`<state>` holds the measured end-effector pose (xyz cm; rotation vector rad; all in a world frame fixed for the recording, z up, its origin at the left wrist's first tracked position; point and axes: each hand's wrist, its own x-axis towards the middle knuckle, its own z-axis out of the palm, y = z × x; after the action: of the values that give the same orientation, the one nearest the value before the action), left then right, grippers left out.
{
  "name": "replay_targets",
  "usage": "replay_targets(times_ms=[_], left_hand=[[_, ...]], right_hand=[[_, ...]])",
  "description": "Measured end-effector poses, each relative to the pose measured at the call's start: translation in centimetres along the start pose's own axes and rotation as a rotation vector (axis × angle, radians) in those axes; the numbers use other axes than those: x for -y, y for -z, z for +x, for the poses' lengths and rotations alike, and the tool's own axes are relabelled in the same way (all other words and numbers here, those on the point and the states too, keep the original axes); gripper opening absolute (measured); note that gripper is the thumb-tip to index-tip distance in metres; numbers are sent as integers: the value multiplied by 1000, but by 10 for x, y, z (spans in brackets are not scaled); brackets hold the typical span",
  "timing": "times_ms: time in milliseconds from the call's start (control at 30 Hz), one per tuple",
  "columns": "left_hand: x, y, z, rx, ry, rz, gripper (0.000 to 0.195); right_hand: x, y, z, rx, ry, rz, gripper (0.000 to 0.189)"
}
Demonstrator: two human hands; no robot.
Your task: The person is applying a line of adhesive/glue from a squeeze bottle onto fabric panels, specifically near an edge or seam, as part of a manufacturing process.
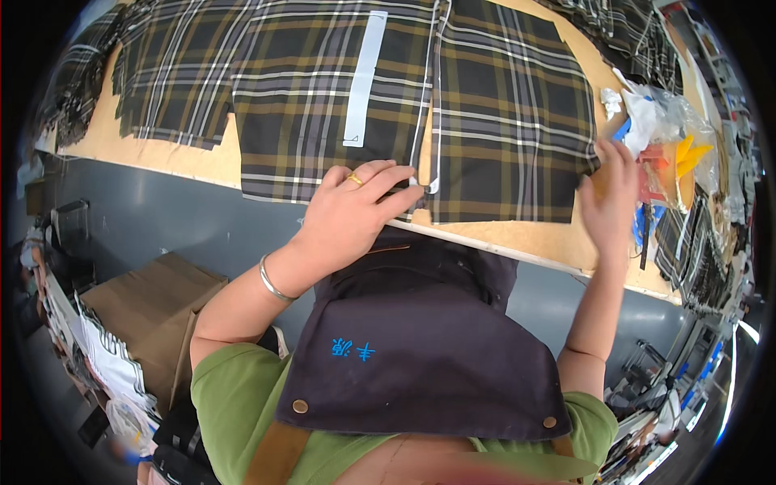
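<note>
Plaid fabric panels lie side by side on a wooden table. My left hand rests at the lower edge of the middle panel, its fingers near that panel's white-edged side. A pale blue strip lies lengthwise on this panel above the hand. My right hand, slightly blurred, is at the right edge of the right panel; whether it grips the cloth cannot be told. A narrow gap shows between the two panels. Another plaid panel lies further left.
A red and orange container with yellow pieces, clear plastic and white scraps stand right of my right hand. More plaid cloth lies in piles at the table's far right and left. A brown carton stands below left.
</note>
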<state>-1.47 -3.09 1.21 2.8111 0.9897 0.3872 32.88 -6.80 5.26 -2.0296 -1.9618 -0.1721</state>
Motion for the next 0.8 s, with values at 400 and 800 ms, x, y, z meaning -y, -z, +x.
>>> replay_targets(times_ms=[400,800], left_hand=[[-36,-27,-66,-49,862,-1099,27],[-39,-37,-52,40,1160,-1605,45]], right_hand=[[-25,52,-6,556,-420,-294,66],[22,-23,-21,-320,-344,2007,72]])
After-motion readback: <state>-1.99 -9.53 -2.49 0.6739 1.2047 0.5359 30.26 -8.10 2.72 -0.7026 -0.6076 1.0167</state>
